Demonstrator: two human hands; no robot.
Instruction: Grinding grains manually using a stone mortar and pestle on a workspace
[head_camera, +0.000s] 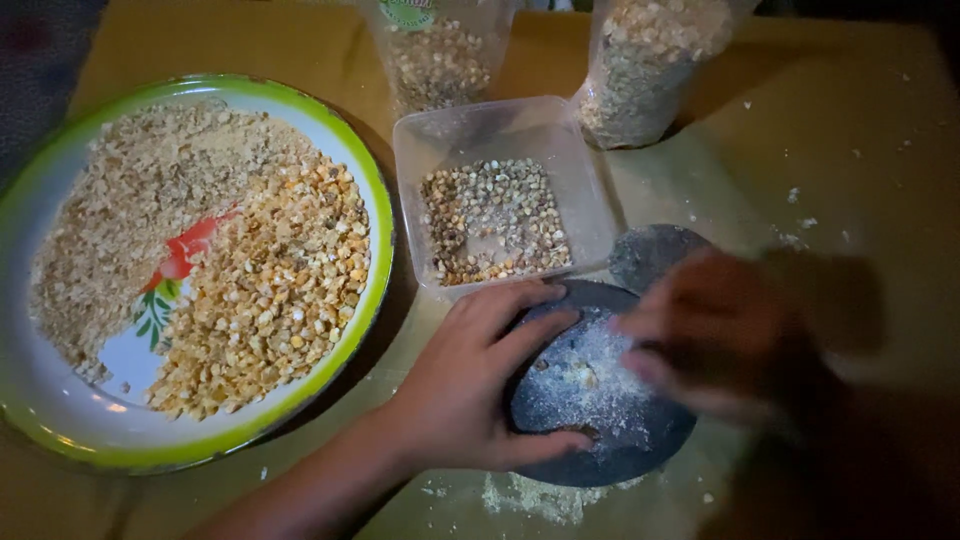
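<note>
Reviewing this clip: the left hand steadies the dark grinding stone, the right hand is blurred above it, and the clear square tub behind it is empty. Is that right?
Not quite. The head view shows the clear square tub is not empty: a layer of small pale grains covers its bottom. The rest stands: the left hand grips the dark grinding stone, dusted with white meal, and the right hand is blurred above it.

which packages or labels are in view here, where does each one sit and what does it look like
Left pouch: top centre, behind the tub; clear plastic, upright, part full of brownish grain.
Green label: on that pouch's top, cut off by the frame; rounded.
Right pouch: top right of centre; clear, upright, filled with pale coarse flakes.
Plastic tub: centre, beside the plate; clear, square, lidless, thin layer of grain.
</note>
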